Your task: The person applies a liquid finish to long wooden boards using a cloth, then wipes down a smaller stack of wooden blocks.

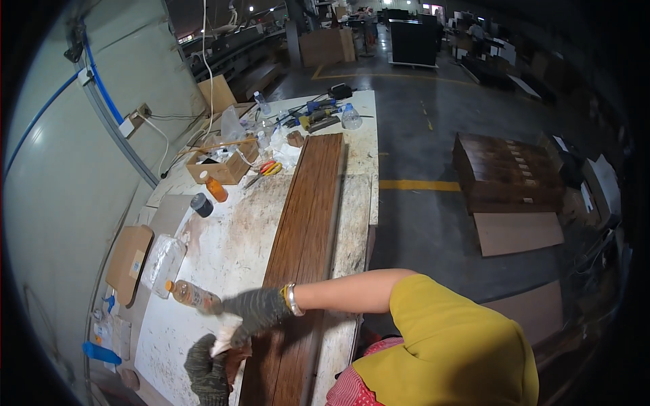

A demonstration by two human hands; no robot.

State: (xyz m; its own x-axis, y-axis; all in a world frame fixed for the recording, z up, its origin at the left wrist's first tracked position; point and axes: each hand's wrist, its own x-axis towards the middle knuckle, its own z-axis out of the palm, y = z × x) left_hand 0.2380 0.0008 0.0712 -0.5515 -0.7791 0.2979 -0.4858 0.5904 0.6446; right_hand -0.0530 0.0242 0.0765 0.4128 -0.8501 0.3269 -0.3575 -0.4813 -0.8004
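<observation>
My right hand point(257, 311), in a dark grey-green patterned glove, reaches left across a long brown wood-grain board point(305, 210). Its fingers are closed on a crumpled whitish cloth point(228, 333). Beside the board's near end, my left hand point(206, 369) wears a matching glove and grips the cloth's lower part; its fingers are partly hidden. A clear bottle with an orange cap point(191, 294) is just beyond my right fingertips, where its base blurs into the glove; I cannot tell whether they touch.
The stained white table point(237, 227) holds an orange bottle point(215, 188), a dark jar point(201, 204), scissors point(271, 168), a wooden box point(220, 168) and several tools at the far end. A wall point(88, 149) borders the left. Brown panels point(508, 172) are stacked on the floor at right.
</observation>
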